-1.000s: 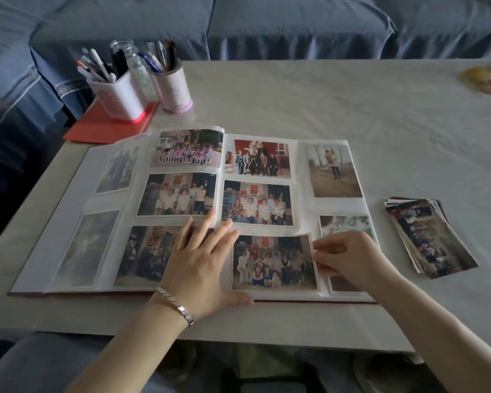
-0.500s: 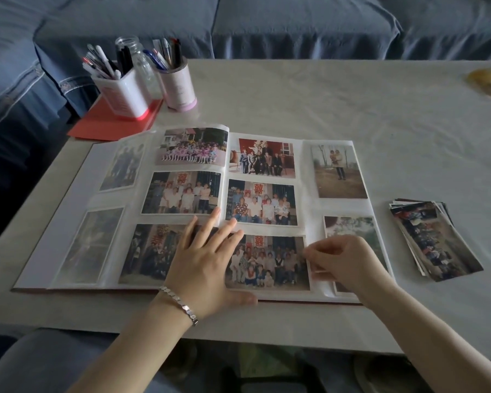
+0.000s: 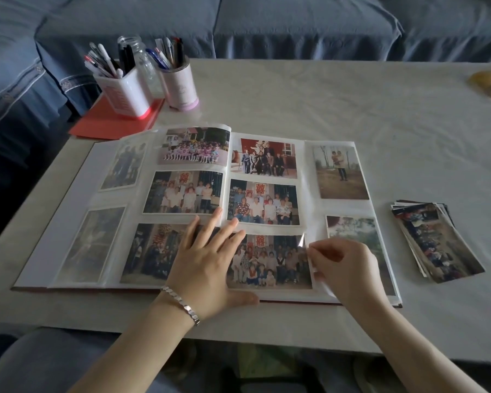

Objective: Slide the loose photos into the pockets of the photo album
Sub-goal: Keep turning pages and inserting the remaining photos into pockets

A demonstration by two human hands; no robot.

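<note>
We press our left hand [image 3: 207,265] flat on the album [image 3: 309,154]; at its three o'clock, our right hand [image 3: 349,268] pinches the group photo [image 3: 270,262].

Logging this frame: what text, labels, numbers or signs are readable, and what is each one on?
"囍", red, in the left page's middle photo
"囍", red, in the right page's middle photo
"囍", red, in the bottom photo of the right page
Too blurred to read: the print on the white pen holder and on the pink cup.
</note>
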